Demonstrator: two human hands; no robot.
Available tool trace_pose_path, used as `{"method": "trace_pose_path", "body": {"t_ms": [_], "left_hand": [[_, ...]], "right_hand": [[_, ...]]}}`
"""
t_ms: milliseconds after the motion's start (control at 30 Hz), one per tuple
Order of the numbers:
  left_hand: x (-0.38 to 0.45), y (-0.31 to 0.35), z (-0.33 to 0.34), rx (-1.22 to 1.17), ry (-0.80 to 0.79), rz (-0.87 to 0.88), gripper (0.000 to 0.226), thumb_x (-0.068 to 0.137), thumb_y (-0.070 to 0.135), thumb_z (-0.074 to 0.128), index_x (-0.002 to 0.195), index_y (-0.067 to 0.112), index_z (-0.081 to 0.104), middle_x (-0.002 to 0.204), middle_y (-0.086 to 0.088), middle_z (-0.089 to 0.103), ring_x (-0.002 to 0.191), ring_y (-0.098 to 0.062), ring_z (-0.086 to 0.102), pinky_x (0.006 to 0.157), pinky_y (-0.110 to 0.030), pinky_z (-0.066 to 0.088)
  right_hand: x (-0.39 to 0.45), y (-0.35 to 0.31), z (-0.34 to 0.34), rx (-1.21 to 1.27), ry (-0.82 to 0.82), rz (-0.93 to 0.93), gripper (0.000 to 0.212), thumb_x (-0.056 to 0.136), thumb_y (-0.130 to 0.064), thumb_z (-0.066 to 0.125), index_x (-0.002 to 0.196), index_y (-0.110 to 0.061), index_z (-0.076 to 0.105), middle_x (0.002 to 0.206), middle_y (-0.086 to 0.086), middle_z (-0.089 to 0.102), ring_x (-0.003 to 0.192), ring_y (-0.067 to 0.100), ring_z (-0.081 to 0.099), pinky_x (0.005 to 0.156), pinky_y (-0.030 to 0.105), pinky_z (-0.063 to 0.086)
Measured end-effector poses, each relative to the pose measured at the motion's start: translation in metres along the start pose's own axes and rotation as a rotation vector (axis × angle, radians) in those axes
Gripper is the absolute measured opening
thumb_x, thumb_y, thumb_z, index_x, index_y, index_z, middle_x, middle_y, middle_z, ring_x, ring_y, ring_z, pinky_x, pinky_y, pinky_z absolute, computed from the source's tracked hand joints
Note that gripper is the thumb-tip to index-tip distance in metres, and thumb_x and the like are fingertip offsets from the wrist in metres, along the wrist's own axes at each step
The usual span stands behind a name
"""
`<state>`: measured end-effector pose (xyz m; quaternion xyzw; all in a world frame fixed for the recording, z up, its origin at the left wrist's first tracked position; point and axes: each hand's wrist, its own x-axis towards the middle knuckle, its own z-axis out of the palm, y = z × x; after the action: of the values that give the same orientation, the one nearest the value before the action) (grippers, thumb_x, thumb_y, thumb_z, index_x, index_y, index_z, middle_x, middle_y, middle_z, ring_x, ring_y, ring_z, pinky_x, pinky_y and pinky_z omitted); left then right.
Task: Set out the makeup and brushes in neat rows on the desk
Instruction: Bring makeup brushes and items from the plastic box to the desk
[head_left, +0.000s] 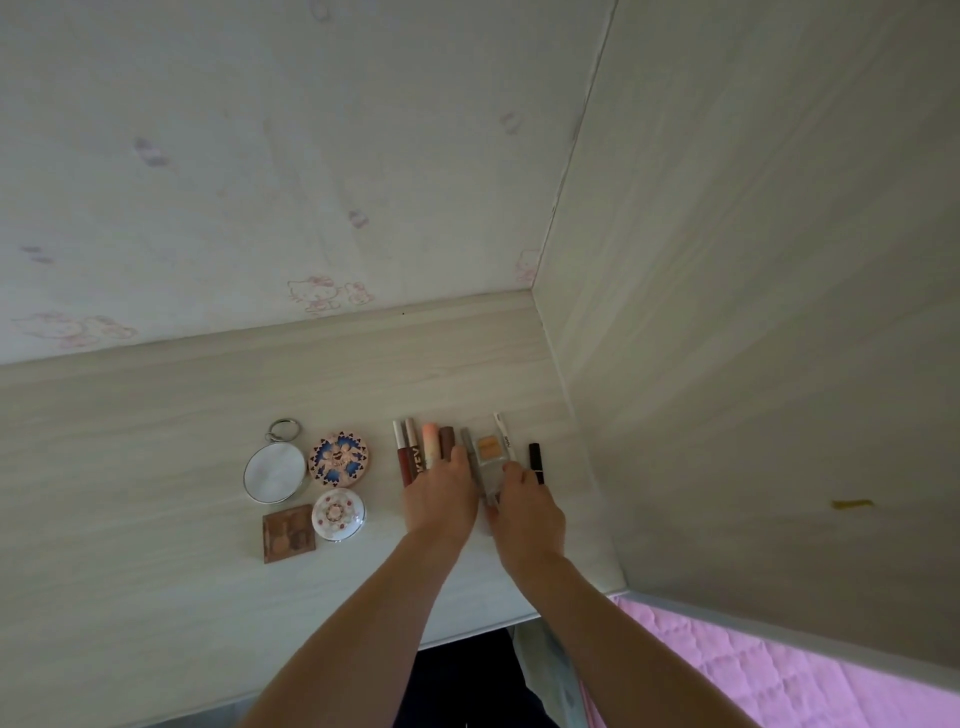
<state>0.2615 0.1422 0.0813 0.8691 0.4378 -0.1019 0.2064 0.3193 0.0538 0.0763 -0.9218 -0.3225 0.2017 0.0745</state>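
Note:
On the pale wooden desk (156, 431) a row of slim tubes lies side by side: two dark red lip glosses (407, 451), a peach tube (430, 441) and a brown tube (447, 440). My left hand (441, 493) rests flat over their near ends. To its right lie a grey stick (470, 452), a small clear case with an orange pan (488, 451), a white pen (505, 434) and a black lipstick (535, 460). My right hand (524, 506) pinches the near end of the clear case. Left of the row sit a round mirror (274, 473), a patterned compact (338, 459), a white compact (338, 514) and a brown palette (288, 532).
A wooden side panel (753, 364) walls the desk on the right, close to the black lipstick. The back wall (260, 182) carries cartoon-cat wallpaper. A pink quilted cover (769, 675) shows below the desk's front edge at the lower right.

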Motion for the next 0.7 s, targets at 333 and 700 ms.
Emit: {"method": "trace_pose_path", "body": {"t_ms": [333,700], "left_hand": [[-0.024,-0.013,0.001,-0.073,0.109,0.078,0.014,0.093,0.018,0.046,0.104,0.02,0.054,0.103,0.005,0.062,0.088,-0.017,0.062,0.064,-0.029,0.049],[-0.056,-0.023,0.0,0.054,0.158,0.211,0.036,0.086,0.022,0.059,0.122,0.019,0.057,0.119,0.004,0.058,0.11,-0.018,0.052,0.083,-0.03,0.048]], "right_hand": [[0.0,-0.004,-0.006,-0.078,0.031,-0.017,0.039,0.093,-0.029,0.058,0.125,-0.014,0.043,0.115,0.006,0.057,0.09,0.02,0.063,0.068,0.03,0.052],[-0.028,0.024,-0.025,-0.036,0.0,-0.115,0.032,0.097,-0.027,0.047,0.127,-0.016,0.044,0.13,0.003,0.049,0.114,0.018,0.05,0.08,0.028,0.05]]}}
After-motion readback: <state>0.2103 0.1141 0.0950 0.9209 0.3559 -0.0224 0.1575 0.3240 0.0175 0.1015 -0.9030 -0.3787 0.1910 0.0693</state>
